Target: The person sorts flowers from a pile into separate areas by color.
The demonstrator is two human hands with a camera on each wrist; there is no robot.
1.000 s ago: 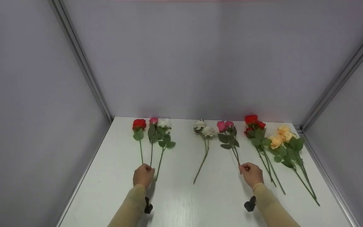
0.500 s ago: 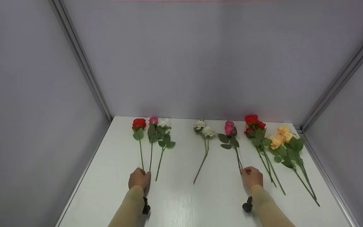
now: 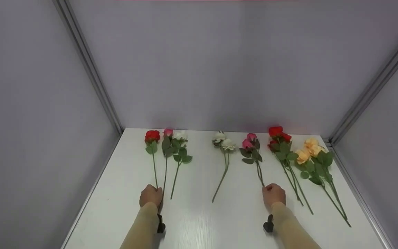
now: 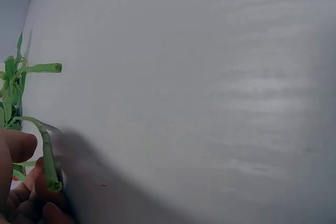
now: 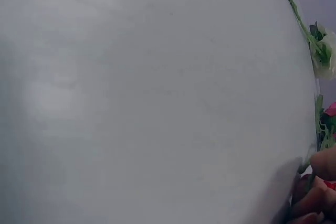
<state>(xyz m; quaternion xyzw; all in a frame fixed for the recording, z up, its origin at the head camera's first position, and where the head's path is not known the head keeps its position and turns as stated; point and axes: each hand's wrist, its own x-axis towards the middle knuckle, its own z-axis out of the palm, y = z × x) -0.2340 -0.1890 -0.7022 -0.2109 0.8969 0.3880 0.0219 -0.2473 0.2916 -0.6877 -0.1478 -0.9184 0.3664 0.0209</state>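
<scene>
On the left of the head view lie a red rose (image 3: 152, 135), a pink rose (image 3: 168, 132) and a white rose (image 3: 180, 135), side by side. My left hand (image 3: 150, 196) pinches the lower stem of the pink rose; the red rose's stem runs down to the same fingers. The left wrist view has a bent green stem end (image 4: 50, 166) between thumb and fingers. My right hand (image 3: 274, 196) pinches the lower stems of two pink roses (image 3: 249, 142) right of the middle. Those stem ends are mostly hidden by the fingers, at the edge of the right wrist view.
White roses (image 3: 228, 144) with crossing stems lie near the middle of the white table (image 3: 192, 221). Right of the right hand are red roses (image 3: 277, 133) and yellow-orange roses (image 3: 310, 150). Grey panels (image 3: 199, 69) enclose the table at the back and both sides.
Both hands have drawn back toward the near edge and slightly left. The pink rose heads at right have shifted, from side by side to overlapping to one below the other.
</scene>
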